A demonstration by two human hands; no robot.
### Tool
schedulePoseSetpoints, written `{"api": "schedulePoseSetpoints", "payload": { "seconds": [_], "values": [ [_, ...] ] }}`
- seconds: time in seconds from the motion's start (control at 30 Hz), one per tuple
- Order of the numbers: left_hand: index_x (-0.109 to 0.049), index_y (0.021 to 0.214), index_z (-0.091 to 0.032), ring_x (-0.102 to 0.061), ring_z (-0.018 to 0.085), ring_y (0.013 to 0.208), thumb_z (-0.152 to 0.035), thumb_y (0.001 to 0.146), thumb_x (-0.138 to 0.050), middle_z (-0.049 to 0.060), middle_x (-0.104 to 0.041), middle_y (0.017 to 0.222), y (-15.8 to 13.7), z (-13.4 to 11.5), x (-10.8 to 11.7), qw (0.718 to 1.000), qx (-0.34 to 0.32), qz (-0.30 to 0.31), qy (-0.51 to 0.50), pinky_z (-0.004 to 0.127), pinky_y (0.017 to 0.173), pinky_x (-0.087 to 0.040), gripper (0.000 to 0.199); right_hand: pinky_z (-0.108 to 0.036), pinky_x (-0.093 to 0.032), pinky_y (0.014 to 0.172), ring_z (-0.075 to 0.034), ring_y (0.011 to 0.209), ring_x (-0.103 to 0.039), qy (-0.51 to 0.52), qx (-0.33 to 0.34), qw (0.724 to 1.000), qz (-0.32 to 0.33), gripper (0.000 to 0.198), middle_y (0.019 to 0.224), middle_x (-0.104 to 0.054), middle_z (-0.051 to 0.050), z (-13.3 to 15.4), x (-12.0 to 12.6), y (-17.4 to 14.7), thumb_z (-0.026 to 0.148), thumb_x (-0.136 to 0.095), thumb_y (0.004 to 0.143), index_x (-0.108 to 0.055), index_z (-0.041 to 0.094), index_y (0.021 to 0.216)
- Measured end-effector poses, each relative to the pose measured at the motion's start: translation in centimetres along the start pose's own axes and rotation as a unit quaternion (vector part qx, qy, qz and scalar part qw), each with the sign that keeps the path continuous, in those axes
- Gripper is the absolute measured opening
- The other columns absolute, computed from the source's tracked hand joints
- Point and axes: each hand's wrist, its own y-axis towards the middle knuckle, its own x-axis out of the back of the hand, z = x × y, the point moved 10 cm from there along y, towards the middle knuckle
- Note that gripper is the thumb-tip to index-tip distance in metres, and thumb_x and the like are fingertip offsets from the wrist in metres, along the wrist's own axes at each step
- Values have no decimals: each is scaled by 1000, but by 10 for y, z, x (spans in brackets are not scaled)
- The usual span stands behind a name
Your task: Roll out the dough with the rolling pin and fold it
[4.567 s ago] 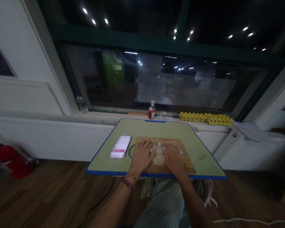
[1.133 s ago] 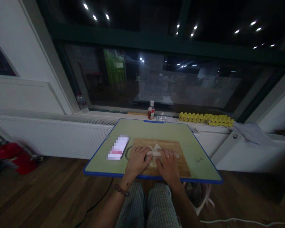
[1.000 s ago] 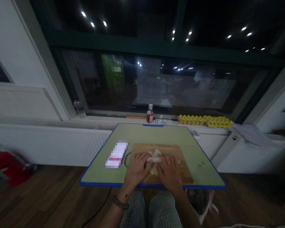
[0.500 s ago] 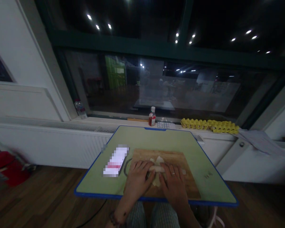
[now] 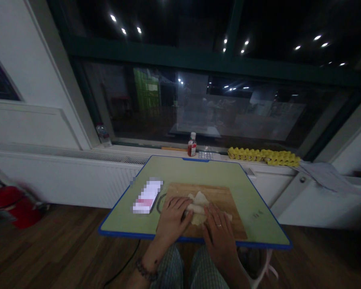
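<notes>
Left hand (image 5: 173,218) and right hand (image 5: 219,228) lie flat over the rolling pin (image 5: 196,209), fingers close together; on the board (image 5: 219,193), more dough (image 5: 200,198) shows beyond than earlier. The far bottle's (image 5: 191,147) label is unreadable.

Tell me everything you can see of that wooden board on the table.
The cutting board is a light brown, rectangular slab, apparently wood. It lies flat on the pale green, blue-rimmed table, close to its near edge. Pale flattened dough lies on its middle, partly under a whitish rolling pin. The left hand and right hand cover parts of it; whether they touch it is hidden. A dark loop shows at its left edge, perhaps a handle.
</notes>
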Motion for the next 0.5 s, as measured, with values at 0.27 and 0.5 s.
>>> {"api": "schedulePoseSetpoints", "payload": {
  "seconds": [0.27,0.5],
  "values": [
    [-43,146,-27,-41,24,137,-28,97,-50,3,-50,148,-41,1,11,996,-8,-32,87,47,114,-29,49,-48,-22,118,-24,141,-37,-4,7,999,-34,47,148,-48,-5,-4,18,-11,33,-45,99,-44,23,144],
    [-31,153,-28,-33,23,143,-26,98,-48,2,-43,153,-56,-2,13,993,-16,-27,114,46,117,-26,57,-49,-22,118,-24,139,-41,-10,7,999,-33,49,147,-50,-4,-6,28,-19,34,-44,99,-40,24,147]
  ]
}}
